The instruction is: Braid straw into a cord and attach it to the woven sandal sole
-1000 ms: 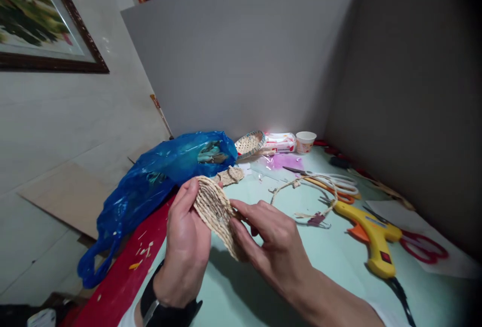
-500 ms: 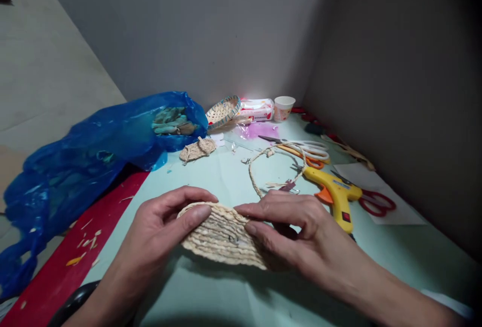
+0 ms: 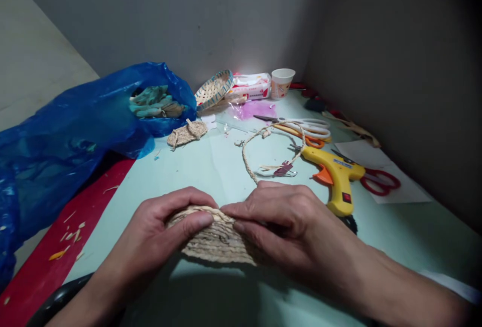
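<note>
Between my hands is a piece of pale braided straw (image 3: pixel 222 246), made of several rows of braid laid side by side. My left hand (image 3: pixel 165 231) pinches its left end, thumb on the near face and fingers behind. With thumb and forefinger, my right hand (image 3: pixel 286 226) grips the upper edge close to my left thumb, hiding the right end. A thin straw braid (image 3: pixel 245 158) loops over the table beyond my right hand, with a dark red binder clip (image 3: pixel 283 169) by its loose end.
A yellow glue gun (image 3: pixel 341 176) and red-handled scissors (image 3: pixel 380 181) lie right. Behind are white-handled scissors (image 3: pixel 309 127), a paper cup (image 3: pixel 282 83), a tissue pack (image 3: pixel 250 86) and a woven basket (image 3: pixel 214 90). A small straw sole (image 3: pixel 186 134) lies near the blue plastic bag (image 3: pixel 75 116).
My right hand has shifted left along the upper edge, nearer my left thumb. The straw piece is slightly more tilted and bent. The whole view has shifted a little.
</note>
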Available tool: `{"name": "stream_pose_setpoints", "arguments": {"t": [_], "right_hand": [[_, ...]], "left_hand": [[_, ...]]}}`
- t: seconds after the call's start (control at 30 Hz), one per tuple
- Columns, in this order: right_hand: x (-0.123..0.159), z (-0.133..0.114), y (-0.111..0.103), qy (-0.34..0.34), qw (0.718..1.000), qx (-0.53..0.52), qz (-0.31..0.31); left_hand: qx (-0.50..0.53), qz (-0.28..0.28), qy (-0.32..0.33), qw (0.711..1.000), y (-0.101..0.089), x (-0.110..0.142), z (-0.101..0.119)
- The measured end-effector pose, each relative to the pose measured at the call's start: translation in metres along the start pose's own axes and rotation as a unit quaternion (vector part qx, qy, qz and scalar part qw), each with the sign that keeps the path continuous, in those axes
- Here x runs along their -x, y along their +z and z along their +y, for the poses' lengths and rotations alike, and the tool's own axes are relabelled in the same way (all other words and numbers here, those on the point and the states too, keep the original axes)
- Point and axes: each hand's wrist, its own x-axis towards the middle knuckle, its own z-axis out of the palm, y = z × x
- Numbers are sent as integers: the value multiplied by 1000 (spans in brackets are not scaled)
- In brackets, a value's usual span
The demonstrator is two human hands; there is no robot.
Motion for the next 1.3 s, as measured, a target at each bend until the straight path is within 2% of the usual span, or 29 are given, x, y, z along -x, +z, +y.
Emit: {"name": "stream_pose_setpoints", "arguments": {"t": [0.13,0.27,0.43,0.67,0.9,1.0,1.1,1.17,1.3], "right_hand": [[-1,7,-7,-11,1000,-3,-21],[-2,12,-12,1,1000,5,-9],[-1,12,-10,-28,999,-8,28],[0,11,-12,-84,996,-21,16],[-3,11,-17,-51,997,-59,-17],[-6,7,-19,-35,998,-53,-22],[-8,4,-17,24,999,-29,-28],[-9,3,-13,53,998,-28,-31],[-6,7,-5,29,999,-31,-15]], "left_hand": [[5,39,-14,999,0,2,-3],[44,62,-42,996,-1,4,-4],[77,61,-54,994,0,7,-2],[40,104,-59,992,2,10,-4],[87,134,-103,982,1,11,-6],[67,119,-69,988,1,10,-5],[36,101,-27,994,4,10,-1],[31,113,-24,993,7,11,4],[55,130,-34,989,15,13,14]]}}
